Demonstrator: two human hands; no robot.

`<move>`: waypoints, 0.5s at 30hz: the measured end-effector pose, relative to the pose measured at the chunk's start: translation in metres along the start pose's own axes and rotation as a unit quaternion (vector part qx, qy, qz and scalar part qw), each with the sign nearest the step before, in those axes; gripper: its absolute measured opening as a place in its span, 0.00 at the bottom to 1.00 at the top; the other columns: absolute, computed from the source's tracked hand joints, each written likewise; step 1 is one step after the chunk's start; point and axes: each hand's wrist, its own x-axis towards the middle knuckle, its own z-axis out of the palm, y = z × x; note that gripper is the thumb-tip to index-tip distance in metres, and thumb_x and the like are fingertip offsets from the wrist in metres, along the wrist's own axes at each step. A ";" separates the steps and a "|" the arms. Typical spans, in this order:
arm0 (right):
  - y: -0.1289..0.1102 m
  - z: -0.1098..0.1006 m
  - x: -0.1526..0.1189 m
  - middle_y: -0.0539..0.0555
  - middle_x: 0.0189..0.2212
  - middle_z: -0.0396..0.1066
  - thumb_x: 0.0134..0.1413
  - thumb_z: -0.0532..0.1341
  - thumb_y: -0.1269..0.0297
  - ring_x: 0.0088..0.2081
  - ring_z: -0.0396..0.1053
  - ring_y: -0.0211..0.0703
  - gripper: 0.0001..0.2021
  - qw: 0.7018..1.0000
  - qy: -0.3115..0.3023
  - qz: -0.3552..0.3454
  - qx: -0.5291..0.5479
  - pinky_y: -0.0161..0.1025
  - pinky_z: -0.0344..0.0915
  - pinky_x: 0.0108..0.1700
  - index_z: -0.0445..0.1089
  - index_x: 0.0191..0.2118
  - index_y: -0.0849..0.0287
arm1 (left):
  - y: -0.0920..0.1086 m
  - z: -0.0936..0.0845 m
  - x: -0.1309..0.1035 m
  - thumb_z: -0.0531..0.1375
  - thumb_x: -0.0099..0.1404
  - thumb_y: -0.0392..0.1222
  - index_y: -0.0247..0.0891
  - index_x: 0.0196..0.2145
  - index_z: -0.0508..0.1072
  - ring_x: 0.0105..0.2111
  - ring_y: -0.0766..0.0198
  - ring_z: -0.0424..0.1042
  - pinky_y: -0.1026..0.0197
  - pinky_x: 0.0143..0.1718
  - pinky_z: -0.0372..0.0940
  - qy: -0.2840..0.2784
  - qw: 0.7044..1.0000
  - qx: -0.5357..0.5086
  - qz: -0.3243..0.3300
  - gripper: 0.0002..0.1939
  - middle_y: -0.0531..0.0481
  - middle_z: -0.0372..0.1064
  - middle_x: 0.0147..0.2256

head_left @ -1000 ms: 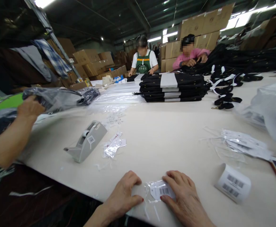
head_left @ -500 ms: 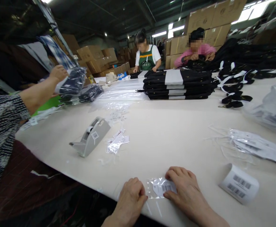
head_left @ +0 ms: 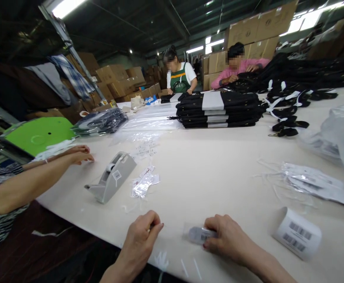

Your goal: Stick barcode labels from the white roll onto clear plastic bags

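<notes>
Our right hand pinches small bagged tag, fingers curled on its right end; long axis runs left-right, free end toward our left hand, which sits loosely closed, holding nothing we can make out, near but apart. Table spreads ahead; black garment stack far beyond; tape dispenser ahead-left; label roll right of right hand.

Bare table lies open ahead, flanked by tape dispenser and label roll.
</notes>
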 end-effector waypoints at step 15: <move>0.032 -0.015 -0.029 0.49 0.18 0.70 0.23 0.65 0.68 0.21 0.66 0.38 0.17 0.837 0.014 0.030 0.546 0.31 0.55 0.22 0.56 0.23 0.58 | -0.002 0.016 0.018 0.50 0.59 0.51 0.40 0.20 0.59 0.21 0.68 0.59 0.68 0.24 0.55 0.012 0.997 -0.024 0.069 0.15 0.58 0.56 0.18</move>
